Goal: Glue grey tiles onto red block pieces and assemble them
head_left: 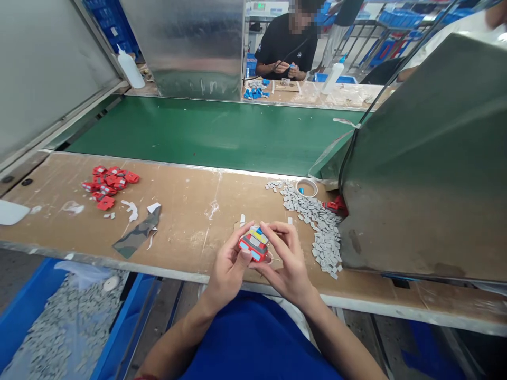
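Two hands, the left hand (227, 264) and right hand (288, 257), are closed around a small red part (253, 244) held above the near edge of the workbench (186, 211), where alignment is best judged with fingertips kept steady.

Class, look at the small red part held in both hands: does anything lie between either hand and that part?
Nothing visible does. The left hand and the right hand both grip the red part directly, fingers touching it above the front edge of the workbench. The grey pieces lie off to the right, apart from it.
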`<state>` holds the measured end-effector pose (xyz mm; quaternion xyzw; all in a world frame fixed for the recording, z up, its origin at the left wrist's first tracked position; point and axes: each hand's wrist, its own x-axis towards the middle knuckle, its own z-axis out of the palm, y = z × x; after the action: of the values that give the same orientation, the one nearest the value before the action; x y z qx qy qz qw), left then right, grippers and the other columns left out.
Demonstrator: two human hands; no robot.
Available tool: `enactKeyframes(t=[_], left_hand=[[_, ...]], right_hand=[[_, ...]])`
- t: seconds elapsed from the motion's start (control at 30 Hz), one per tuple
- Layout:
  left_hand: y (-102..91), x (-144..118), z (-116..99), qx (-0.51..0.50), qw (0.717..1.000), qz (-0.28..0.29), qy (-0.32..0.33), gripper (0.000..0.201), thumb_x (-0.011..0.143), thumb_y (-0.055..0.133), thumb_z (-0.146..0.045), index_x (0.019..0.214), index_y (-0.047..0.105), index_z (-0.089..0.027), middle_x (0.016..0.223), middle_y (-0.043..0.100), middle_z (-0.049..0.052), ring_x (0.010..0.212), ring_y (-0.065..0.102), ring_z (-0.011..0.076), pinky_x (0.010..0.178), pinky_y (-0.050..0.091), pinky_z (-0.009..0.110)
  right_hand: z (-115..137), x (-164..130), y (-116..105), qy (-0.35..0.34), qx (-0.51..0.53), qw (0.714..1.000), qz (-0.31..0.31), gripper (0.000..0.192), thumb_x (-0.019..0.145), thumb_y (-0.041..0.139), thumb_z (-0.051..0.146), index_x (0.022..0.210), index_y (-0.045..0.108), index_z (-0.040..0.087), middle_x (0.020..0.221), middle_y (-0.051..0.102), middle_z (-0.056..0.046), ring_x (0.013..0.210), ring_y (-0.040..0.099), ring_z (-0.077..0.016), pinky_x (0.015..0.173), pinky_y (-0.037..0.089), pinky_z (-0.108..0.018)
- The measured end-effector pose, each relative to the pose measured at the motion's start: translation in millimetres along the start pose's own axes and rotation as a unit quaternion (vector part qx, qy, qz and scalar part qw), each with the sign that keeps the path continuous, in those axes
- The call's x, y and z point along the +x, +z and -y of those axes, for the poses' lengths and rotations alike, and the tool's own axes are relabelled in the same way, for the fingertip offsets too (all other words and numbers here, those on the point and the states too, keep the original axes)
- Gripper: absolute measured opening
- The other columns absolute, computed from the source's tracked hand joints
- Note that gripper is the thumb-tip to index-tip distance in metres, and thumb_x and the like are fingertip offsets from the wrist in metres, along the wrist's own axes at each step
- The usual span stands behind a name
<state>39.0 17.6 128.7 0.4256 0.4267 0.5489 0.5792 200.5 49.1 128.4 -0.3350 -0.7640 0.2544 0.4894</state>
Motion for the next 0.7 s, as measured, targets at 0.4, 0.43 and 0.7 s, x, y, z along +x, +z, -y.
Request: enactKeyframes(t=[0.4,0.43,0.7], left_hand=[[-19.2,8.8,-1.8,0.225,0.929,0.06,0.286,0.056,0.093,0.07,-0.051,0.144,0.061,-0.028,0.127,0.066,0.011,0.109,0.067,0.0218,0.093,0.058,0.032],[-18.8,8.2,-2.3,0.232,0.926,0.059,0.292,0.055,0.094,0.069,-0.05,0.144,0.061,-0.028,0.126,0.066,0.011,0.107,0.067,0.0211,0.092,0.058,0.031],[-11.8,1.4,-9.3,0.289,0.891,0.049,0.348,0.05,0.097,0.066,-0.048,0.141,0.06,-0.024,0.124,0.067,0.013,0.11,0.067,0.0238,0.092,0.057,0.036]], right_hand=[[4.8,-17.2,0.9,0.033,0.099,0.994,-0.038,0.049,0.099,0.066,0.028,0.146,0.056,0.031,0.125,0.058,-0.011,0.116,0.06,-0.0252,0.095,0.059,-0.039],[5.3,-17.9,1.1,0.031,0.1,0.994,-0.034,0.049,0.099,0.065,0.028,0.147,0.055,0.031,0.124,0.057,-0.011,0.115,0.06,-0.0246,0.094,0.058,-0.038],[13.1,-18.3,-6.5,-0.003,0.062,0.998,-0.01,0.051,0.103,0.058,0.029,0.153,0.047,0.029,0.124,0.056,-0.012,0.11,0.061,-0.0245,0.086,0.06,-0.037]])
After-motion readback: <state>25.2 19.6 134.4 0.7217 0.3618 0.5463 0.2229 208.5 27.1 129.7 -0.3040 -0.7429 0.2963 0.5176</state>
